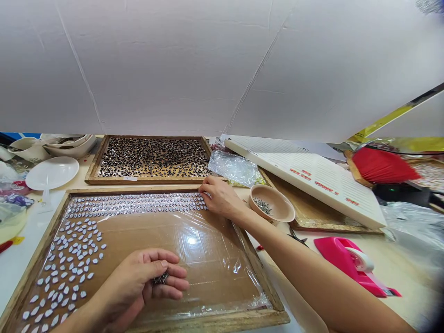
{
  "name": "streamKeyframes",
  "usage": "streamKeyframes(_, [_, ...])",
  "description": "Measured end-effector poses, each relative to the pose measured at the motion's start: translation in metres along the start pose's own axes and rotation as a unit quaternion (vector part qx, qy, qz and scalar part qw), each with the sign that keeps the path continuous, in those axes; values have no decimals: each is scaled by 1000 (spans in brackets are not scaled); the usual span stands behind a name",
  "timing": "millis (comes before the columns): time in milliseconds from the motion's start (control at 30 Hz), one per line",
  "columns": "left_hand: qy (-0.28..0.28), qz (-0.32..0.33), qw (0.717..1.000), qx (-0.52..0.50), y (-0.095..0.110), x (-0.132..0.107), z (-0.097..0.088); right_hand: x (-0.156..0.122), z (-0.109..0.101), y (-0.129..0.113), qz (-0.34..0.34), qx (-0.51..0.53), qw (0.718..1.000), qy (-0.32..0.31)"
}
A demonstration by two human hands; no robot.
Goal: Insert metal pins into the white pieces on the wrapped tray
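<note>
A wooden tray (258,270) lined with shiny film lies in front of me, with rows of small white teardrop pieces (135,203) along its far edge and more scattered at its left. My left hand (147,277) rests on the film, fingers curled round a small clump of dark metal bits (160,278). My right hand (218,196) reaches to the tray's far right corner, fingertips pinched at the end of the top row of white pieces.
A second wooden tray (92,171) full of dark pieces lies behind. A small tan bowl (277,210) holds metal bits at right. A white board (312,173), pink tape dispenser (350,261), red fan (379,166), plastic bag (236,169) and white dishes (52,173) surround them.
</note>
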State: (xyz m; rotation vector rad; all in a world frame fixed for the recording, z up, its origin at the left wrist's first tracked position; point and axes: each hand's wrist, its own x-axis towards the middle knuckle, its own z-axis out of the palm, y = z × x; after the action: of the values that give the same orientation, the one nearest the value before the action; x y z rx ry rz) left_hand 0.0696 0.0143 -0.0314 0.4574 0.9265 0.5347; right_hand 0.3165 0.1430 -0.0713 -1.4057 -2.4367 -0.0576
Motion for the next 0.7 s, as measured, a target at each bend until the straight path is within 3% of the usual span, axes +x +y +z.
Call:
streamKeyframes(300, [7,7,1000,2,0,0,-1,-1,1,2,1,7,1000,-1])
streamKeyframes(467, [21,25,999,-11,-1,1,-2,-6,-11,-1,-5,48,998,28])
streamKeyframes(600, [27,48,997,-55,0,1,-1,-16,-32,-41,-17,148,986,77])
streamKeyframes(700, [28,58,994,-93,2,2,0,-25,-44,-83,-59,270,961,10])
